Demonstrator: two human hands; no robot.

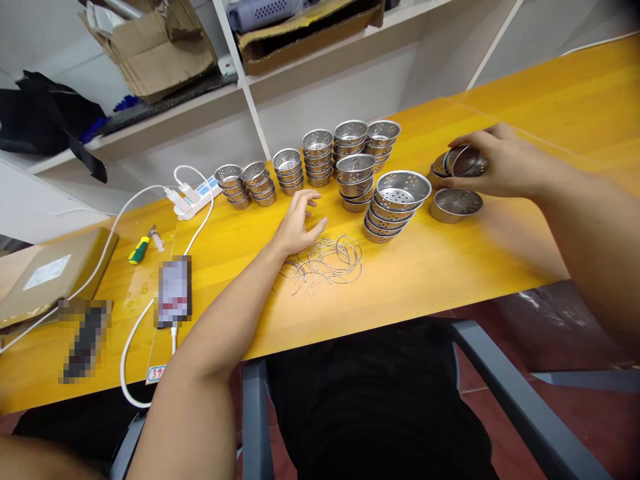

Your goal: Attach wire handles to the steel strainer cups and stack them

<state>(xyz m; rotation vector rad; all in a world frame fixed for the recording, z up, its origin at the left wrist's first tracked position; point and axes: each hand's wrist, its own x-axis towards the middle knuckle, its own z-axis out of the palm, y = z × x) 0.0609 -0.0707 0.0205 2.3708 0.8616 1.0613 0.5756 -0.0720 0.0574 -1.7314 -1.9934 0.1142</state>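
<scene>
My right hand [500,160] is closed on a small perforated metal strainer basket [466,161], tilted on its side. Another strainer basket sits just behind it, partly covered, and a third one [456,204] stands upright on the table below my fingers. Nothing is in my left hand [299,223], whose fingers are slightly curled and apart. It hovers or rests by a loose heap of thin curved wires [335,260]; whether it touches the table I cannot tell. Between my hands rises a leaning stack of strainer baskets [395,207], with a shorter stack [355,180] beside it.
Several more basket stacks [318,157] line the back of the yellow table [310,327]. On the left lie a power strip [197,200] with white cables, a green-yellow handled tool [140,249], a phone [174,291] and a flat cardboard box [55,273]. Shelves stand behind.
</scene>
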